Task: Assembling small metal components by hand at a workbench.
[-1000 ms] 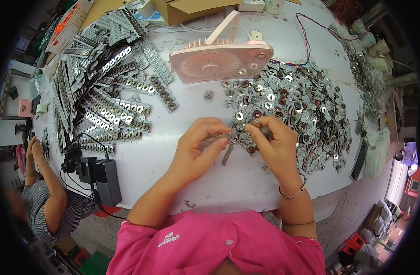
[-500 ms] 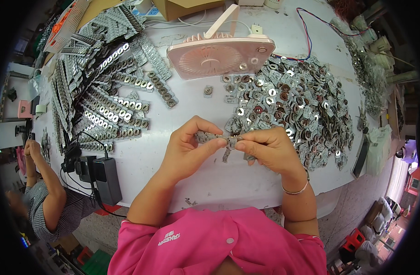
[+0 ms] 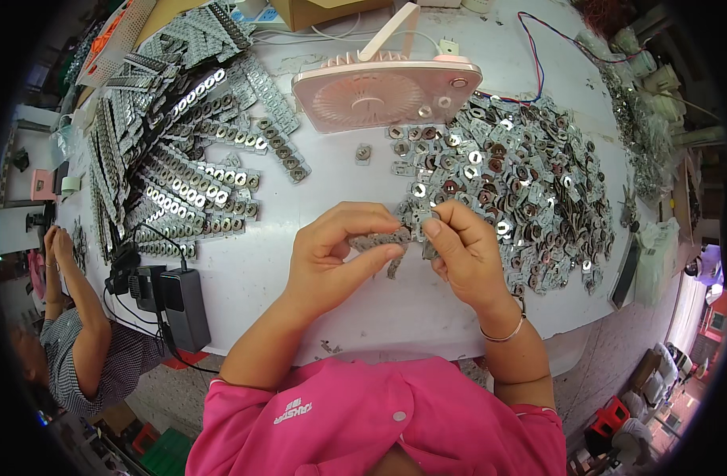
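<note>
A short strip of small grey metal-and-board pieces [image 3: 373,240] lies in the fingers of my left hand [image 3: 325,252], its thumb and forefinger curled around it. Close beside its right end, my right hand [image 3: 468,258] is closed, thumb against forefinger, with a small grey piece [image 3: 428,250] showing under the fingertips. Other grey pieces sit just behind and below the fingers, so where the strip ends is hard to make out. Right of my hands spreads a big heap of loose pieces [image 3: 530,190] with round metal centres.
Unbroken strips [image 3: 197,186] are piled at the left. A pink fan [image 3: 371,99] stands behind my hands, with a single piece [image 3: 363,154] in front of it. A black power adapter [image 3: 185,309] with cables is near the left edge. Another person's hands [image 3: 58,246] are at far left.
My right hand has shifted slightly right and turned, drawing its fingertips away from the left ones. The left thumb and forefinger have spread a little around the strip.
</note>
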{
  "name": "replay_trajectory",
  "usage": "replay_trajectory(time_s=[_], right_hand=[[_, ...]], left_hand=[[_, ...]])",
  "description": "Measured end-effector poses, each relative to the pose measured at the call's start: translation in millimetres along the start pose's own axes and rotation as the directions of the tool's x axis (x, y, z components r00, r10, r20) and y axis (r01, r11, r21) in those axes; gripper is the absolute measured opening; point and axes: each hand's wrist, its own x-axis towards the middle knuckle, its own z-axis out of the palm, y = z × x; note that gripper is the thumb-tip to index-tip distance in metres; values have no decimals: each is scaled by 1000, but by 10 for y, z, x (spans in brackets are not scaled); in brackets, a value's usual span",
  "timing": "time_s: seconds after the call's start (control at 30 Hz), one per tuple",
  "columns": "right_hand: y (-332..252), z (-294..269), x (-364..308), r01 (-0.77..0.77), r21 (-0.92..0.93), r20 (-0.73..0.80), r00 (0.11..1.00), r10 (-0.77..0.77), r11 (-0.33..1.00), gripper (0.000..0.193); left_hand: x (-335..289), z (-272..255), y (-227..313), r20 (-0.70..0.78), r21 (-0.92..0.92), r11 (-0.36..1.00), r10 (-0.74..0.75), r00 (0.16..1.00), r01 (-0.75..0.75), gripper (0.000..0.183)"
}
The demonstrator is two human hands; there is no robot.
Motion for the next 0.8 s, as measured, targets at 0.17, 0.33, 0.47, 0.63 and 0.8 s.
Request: replay_trajectory(time_s=[0.17, 0.33, 0.47, 0.63, 0.8], right_hand=[[68, -21, -23, 99, -229, 18, 995, -97, 968, 18], [40, 38, -22, 36, -62, -41, 998, -38, 997, 19], [34, 115, -14, -26, -20, -44, 999, 26, 999, 18], [-61, 10, -3, -57, -33, -78, 995, 54, 998, 17], [101, -212, 127, 288, -640, -166, 853, -495, 712, 21]], left_hand=[[-3, 5, -57, -17, 282, 942, 193, 981, -180, 25], [5, 0, -68, -75, 267, 950, 190, 979, -163, 22], [-28, -14, -48, -29, 239, 960, 155, 987, -144, 21], [35, -8, -83, 77, 262, 959, 91, 993, -109, 24], [-2, 25, -196, -88, 120, 990, -68, 994, 78, 21]])
